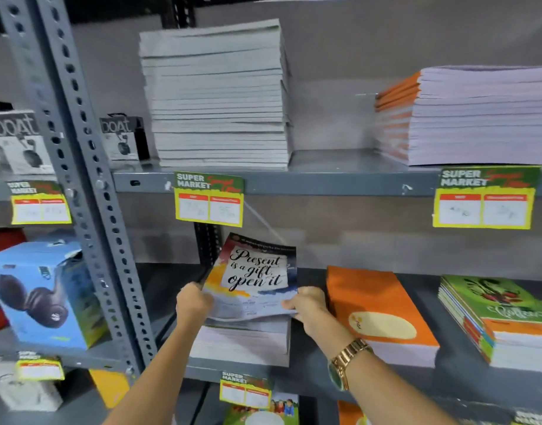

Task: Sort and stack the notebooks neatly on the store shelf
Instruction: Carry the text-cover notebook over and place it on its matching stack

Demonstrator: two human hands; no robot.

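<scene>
While a low stack of notebooks (242, 342) rests on the middle shelf (386, 381), the top notebook (253, 277) tilts up above it, its lower corners pinched by the closed left hand (192, 303) and right hand (309, 306).

Two hands (193, 302) — six notebook stacks (216, 96) — six price tags (209, 199)

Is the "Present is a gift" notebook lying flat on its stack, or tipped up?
Tipped up. The notebook has its far edge raised, with the left hand and right hand gripping its near corners above the stack.
</scene>
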